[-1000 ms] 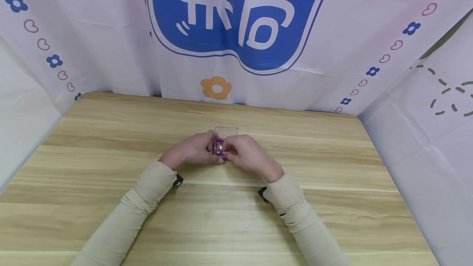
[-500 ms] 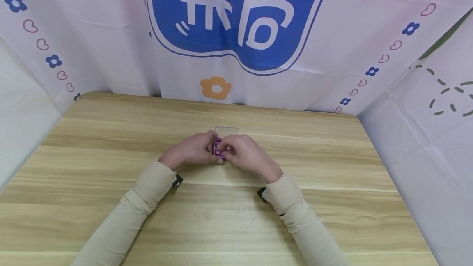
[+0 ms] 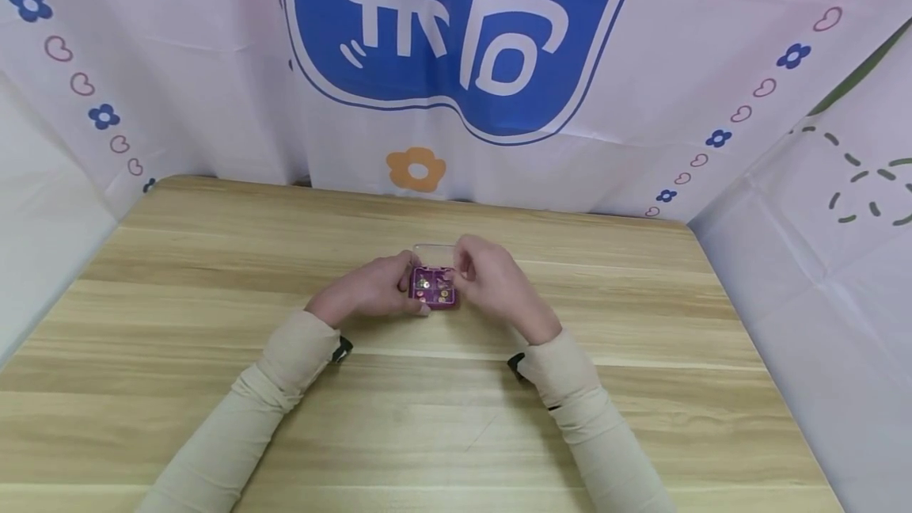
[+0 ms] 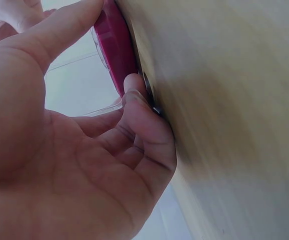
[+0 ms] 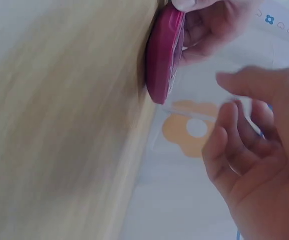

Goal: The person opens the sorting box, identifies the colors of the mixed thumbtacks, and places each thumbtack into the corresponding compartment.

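Observation:
A small purple compartment box [image 3: 434,297] lies on the table in the head view, its clear lid [image 3: 435,251] raised at the far side. Tiny yellow and pale shiny pieces lie in its several compartments; their kind is too small to tell. My left hand [image 3: 378,285] grips the box at its left side. In the left wrist view, the thumb of that hand [image 4: 79,165] is on the near side and curled fingers are by the far side. My right hand [image 5: 264,145] is beside the box's right edge and the lid, thumb and loosely bent fingers apart, with nothing seen between them.
The wooden table [image 3: 399,418] spreads around both forearms. A white printed cloth [image 3: 235,125] hangs behind its far edge, with more white cloth at both sides. Dark wrist devices show under both cuffs.
My right hand has moved from over the box to the right and away, toward the lid's right edge, uncovering the compartments. My left hand has stayed on the box.

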`<state>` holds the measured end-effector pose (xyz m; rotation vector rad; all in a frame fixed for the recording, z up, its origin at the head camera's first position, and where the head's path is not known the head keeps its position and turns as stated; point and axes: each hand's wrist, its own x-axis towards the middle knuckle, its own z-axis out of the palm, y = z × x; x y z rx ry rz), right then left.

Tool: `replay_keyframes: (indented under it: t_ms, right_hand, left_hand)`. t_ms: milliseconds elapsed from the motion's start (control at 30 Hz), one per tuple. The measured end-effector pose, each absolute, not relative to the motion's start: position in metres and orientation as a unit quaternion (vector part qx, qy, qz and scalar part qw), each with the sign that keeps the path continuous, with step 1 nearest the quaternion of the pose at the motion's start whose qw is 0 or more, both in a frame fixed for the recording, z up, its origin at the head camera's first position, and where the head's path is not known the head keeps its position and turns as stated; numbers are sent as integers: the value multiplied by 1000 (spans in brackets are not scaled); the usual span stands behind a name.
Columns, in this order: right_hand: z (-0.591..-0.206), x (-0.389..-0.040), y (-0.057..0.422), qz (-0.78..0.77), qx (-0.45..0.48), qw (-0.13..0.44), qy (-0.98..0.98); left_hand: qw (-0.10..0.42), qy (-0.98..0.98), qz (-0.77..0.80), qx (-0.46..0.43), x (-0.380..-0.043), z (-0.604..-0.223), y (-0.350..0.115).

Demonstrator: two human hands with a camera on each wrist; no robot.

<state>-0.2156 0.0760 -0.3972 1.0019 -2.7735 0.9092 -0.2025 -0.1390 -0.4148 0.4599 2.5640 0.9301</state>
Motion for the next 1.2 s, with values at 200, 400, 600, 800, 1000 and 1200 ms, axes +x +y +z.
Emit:
replay_keyframes:
  t_ms: [200, 400, 600, 800, 1000, 1200]
  right_hand:
    - [-400, -220, 82, 318, 275, 31, -907]
    - [-405, -222, 81, 354, 241, -83, -900]
    - [-412, -222, 76, 514, 192, -218, -807]
    - [-411, -225, 74, 706, 103, -311, -628]
    - [-406, -226, 81, 754, 39, -337, -563]
    - [-404, -227, 87, 755, 20, -334, -564]
  left_hand:
    - [190, 912, 327, 162, -204, -415, -137]
    - [170, 919, 315, 168, -207, -413, -135]
    - [156, 924, 312, 156, -208, -412, -136]
    - [191, 877, 415, 149, -205, -408, -134]
    - [205, 826, 500, 163, -200, -403, -131]
    - [308, 638, 695, 123, -200, -402, -129]
